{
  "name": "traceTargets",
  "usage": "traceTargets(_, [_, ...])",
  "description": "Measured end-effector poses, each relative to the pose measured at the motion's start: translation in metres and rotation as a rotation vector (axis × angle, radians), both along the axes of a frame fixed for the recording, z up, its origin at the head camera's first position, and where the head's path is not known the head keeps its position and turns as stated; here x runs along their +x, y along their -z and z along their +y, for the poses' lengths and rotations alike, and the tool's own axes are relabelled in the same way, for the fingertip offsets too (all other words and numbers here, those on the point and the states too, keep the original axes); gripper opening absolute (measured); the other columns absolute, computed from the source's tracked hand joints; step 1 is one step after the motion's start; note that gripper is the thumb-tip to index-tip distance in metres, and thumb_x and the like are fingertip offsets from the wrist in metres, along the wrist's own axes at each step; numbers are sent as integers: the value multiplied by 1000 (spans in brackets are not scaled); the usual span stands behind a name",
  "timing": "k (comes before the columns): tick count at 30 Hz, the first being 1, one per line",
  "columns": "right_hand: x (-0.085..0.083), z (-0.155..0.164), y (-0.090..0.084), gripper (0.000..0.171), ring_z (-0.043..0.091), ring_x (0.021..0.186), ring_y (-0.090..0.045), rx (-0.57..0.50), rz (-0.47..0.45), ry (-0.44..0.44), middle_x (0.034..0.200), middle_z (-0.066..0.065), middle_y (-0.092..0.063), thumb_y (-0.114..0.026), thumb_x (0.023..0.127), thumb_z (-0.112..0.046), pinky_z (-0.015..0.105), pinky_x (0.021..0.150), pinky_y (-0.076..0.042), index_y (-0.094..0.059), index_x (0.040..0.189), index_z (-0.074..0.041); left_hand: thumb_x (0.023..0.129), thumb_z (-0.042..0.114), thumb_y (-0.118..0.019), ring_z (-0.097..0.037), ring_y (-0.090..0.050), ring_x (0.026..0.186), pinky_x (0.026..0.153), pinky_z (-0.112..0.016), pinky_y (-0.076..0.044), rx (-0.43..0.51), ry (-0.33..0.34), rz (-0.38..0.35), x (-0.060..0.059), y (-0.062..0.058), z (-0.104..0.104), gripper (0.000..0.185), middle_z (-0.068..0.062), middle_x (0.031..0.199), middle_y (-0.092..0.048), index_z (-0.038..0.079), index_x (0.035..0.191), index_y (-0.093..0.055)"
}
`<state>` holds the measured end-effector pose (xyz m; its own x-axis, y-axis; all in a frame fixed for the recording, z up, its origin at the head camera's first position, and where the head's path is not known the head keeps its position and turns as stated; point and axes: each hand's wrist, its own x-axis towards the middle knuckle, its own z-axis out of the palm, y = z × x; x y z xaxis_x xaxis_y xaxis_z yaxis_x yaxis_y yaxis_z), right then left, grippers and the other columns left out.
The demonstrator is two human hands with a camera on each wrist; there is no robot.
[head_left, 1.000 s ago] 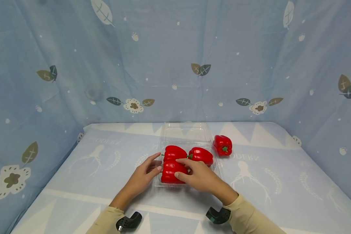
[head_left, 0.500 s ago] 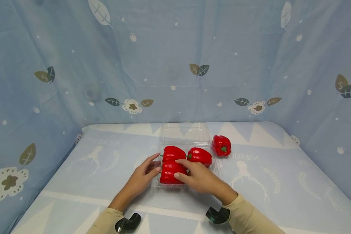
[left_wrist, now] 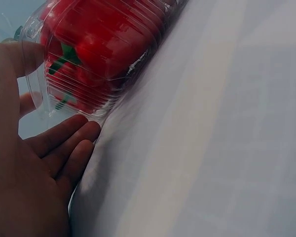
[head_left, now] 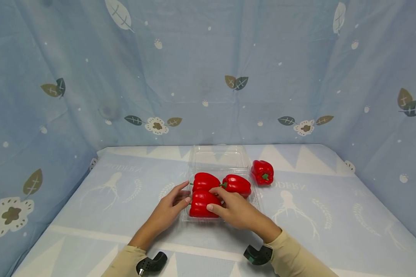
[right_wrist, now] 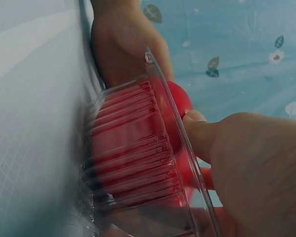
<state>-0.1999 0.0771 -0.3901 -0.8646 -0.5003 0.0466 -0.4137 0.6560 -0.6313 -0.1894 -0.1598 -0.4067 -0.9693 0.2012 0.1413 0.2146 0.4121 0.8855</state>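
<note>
A clear plastic clamshell box (head_left: 197, 220) lies open on the table, its lid (head_left: 219, 157) folded back. Three red bell peppers are inside: a front one (head_left: 200, 208), one behind it (head_left: 206, 181) and one at the right (head_left: 238, 184). My right hand (head_left: 240, 211) reaches over the box and holds the front pepper, with the thumb (right_wrist: 197, 123) against its side. At the box's left side is my left hand (head_left: 167, 209). Its thumb (left_wrist: 29, 57) lies at the rim, and its fingers (left_wrist: 71, 143) extend loosely beside the wall.
Another red bell pepper (head_left: 262, 172) sits on the table just right of the box. A pale patterned cloth (head_left: 124, 215) covers the table. Blue patterned curtains (head_left: 208, 69) close off the back and sides. Black wrist devices (head_left: 259, 254) sit below both forearms.
The view shifts very slightly. Both hands, the box and the peppers keep their places.
</note>
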Motion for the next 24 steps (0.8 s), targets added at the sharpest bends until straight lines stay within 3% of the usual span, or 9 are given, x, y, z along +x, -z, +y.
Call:
traceTargets(4, [1,-1,0,58,8,90,-60,43,25,-5,112,-3,-66,-57,89,-53,38,87,-53,-49,134,-17,94,18,-60,-25,-59,112,98,-45,-44,-1,9,-14,-1,1,-1,53,-10,124,-61,17,144,-42])
traceTargets(11, [1,-2,1,56,9,94,-61,31,28,-11,116,-1,-65,-57,90,-51,38,89,-52,-50,134,-16,94,28,-61,-20,-58,112,98,-42,-45,-5,32,-9,-14,22,-8,55,-5,125,-60,23,145,-41])
traceTargets(16, [1,-1,1,58,11,98,-61,33,18,5,118,-1,-64,-58,89,-52,39,87,-53,-50,134,-17,93,37,-60,-18,-58,112,97,-41,-47,-11,42,-1,-17,28,-11,57,-2,124,-60,26,145,-40])
traceTargets(24, [3,2,-7,55,8,89,-59,18,45,34,108,-6,-65,-63,87,-49,26,74,-55,-57,130,-15,92,37,-62,-18,-59,110,95,-40,-48,-22,33,12,-17,29,-10,57,-1,122,-61,27,144,-41])
